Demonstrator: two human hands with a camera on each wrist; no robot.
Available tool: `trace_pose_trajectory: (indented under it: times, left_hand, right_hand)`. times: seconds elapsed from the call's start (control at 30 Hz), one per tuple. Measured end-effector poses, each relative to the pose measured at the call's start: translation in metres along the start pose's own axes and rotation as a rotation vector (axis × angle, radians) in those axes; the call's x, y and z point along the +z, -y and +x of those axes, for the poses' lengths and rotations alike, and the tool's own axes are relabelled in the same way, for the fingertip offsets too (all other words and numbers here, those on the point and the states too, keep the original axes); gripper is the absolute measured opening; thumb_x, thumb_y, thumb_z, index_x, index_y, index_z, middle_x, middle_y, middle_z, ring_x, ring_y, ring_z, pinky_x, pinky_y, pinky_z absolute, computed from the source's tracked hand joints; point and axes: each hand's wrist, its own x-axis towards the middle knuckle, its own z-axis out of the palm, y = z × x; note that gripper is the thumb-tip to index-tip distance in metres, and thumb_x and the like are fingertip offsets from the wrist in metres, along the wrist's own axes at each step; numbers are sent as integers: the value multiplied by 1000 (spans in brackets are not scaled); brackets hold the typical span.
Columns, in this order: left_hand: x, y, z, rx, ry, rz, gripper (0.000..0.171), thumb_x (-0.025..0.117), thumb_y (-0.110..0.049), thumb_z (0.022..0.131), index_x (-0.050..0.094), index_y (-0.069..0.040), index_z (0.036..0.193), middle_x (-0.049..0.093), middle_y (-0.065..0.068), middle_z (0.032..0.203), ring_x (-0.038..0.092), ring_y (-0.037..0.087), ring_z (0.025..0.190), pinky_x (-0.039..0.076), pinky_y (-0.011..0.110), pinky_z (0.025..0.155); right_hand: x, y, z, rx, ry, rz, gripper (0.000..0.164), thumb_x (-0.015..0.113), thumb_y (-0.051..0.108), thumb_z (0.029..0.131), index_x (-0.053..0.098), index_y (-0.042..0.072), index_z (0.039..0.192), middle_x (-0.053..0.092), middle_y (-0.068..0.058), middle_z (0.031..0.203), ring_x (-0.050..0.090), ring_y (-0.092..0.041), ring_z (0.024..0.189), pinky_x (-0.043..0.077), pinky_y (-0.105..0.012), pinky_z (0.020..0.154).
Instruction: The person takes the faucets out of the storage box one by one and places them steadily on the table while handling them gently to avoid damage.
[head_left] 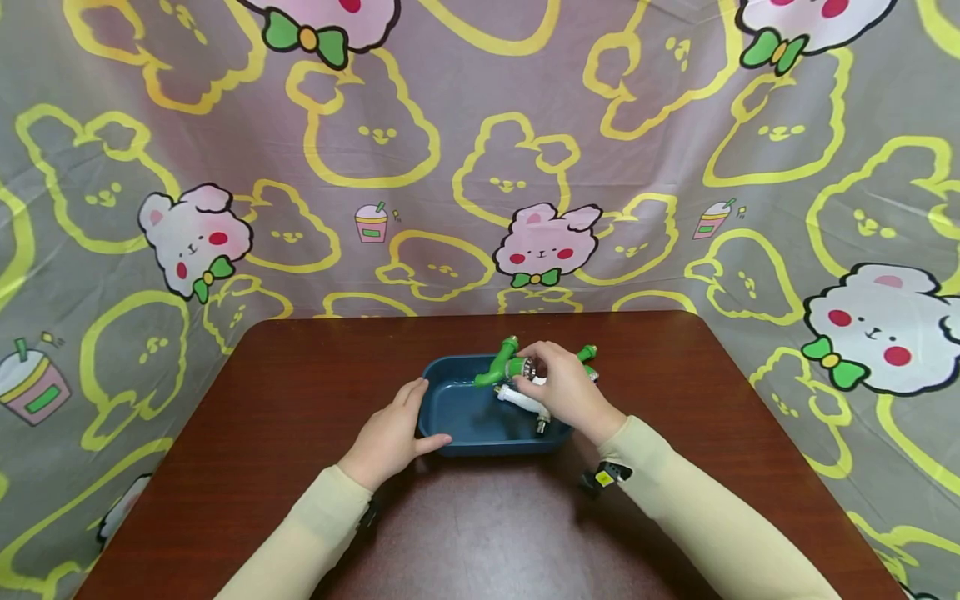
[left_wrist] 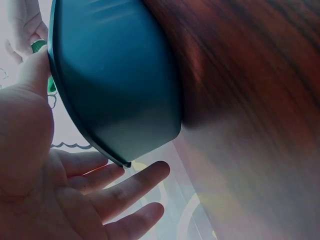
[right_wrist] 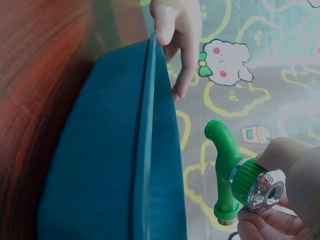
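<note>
A green plastic faucet [head_left: 496, 367] with a ribbed, silver-capped knob is held over the blue basin [head_left: 495, 448]. My right hand [head_left: 566, 387] pinches it by that knob between thumb and fingers; the right wrist view shows the green faucet [right_wrist: 226, 165] from the knob end, above the rim. A white faucet [head_left: 523, 402] with a metal tip lies in the basin's right part, partly behind the right hand. Against the basin's left end rests my left hand [head_left: 392, 429], thumb at the front rim and fingers extended along the side, as the left hand [left_wrist: 100, 185] also appears in its wrist view.
Another green faucet [head_left: 587, 354] shows past the right hand at the basin's back right, partly hidden. The basin stands on a dark brown wooden table [head_left: 315, 367]. Cartoon-print cloth [head_left: 420, 167] hangs behind the table and along both sides.
</note>
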Motion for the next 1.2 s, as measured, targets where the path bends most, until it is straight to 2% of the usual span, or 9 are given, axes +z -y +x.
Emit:
trace_pose_trajectory:
  times: [0.5,0.77,1.03,1.2]
  left_hand:
    - [1,1,-1,-18,11,4,99,82,-52,85,38,2,156,42,21,159,69,38,114,57,50,97]
    - [2,2,-1,-13,12,7,99,82,-51,85,37,2,156,41,21,160,70,36,110,58,48,95]
    - [1,1,0,-9,10,4,100,82,-51,85,37,2,156,40,21,160,71,35,108,58,47,95]
    - [1,1,0,-9,13,2,100,82,-51,85,37,2,156,40,21,160,71,35,108,58,48,94]
  right_hand:
    - [-22,-17,-8,69,-83,0,36,81,19,90,67,10,121,65,-6,106,65,-23,95,61,-41,84]
    - [-34,-26,-14,96,-132,-22,35,80,19,91,66,7,121,65,-9,105,67,-26,94,62,-43,81]
    - [-46,-37,-18,106,-183,-53,33,80,15,90,67,5,119,65,-11,104,67,-29,91,58,-39,79]
    - [-53,-45,-20,103,-204,-65,33,80,13,90,67,3,119,67,-13,103,69,-30,91,57,-42,80]
